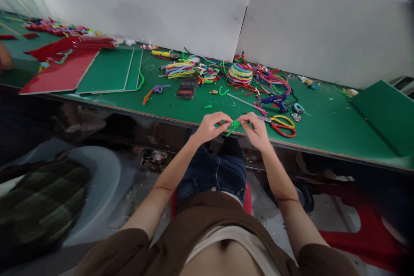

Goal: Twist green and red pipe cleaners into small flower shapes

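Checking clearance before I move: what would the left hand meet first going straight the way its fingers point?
The left hand would first meet the green fuzzy piece it holds, then probably the right hand beyond; depth is unclear.

From my end I see a red board (61, 73) beside a green board (105, 71), a basin (108, 164) below, a stool (352, 242) lower right.

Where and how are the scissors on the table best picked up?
Probably by the yellow loop and red loop, with the right hand coming from the right and above once it frees itself from the green piece. The scissors lie flat, loops rightward, blades pointing left, so this keeps fingers off the blades.
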Tool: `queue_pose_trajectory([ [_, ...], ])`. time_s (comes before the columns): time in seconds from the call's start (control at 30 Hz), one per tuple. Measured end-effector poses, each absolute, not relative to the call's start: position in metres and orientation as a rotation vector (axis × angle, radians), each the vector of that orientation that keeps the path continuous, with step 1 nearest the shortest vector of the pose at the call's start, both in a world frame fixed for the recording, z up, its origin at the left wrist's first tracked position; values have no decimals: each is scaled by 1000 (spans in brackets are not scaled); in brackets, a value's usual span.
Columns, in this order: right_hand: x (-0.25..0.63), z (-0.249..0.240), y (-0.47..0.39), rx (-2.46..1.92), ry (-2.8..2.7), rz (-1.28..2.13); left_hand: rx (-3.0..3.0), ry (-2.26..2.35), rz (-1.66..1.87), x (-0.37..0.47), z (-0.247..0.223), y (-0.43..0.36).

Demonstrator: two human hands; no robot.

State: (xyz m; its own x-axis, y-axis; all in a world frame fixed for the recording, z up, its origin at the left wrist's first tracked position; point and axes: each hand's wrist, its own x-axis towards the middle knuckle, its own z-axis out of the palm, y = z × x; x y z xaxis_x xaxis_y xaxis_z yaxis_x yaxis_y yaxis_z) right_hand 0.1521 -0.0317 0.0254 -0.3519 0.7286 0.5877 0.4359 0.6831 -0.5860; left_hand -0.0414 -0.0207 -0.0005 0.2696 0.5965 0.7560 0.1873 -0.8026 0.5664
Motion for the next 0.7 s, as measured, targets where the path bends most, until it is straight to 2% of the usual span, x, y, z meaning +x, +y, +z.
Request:
queue_pose_trajectory([
  [0.37, 160, 27, -31, -875, -2116, 373, 2015, 580, 1234, -44, 0, -20],
  [0.7, 167, 24, -31, -852, -2153, 402, 2010, 624, 1316, -38, 2, -23],
])
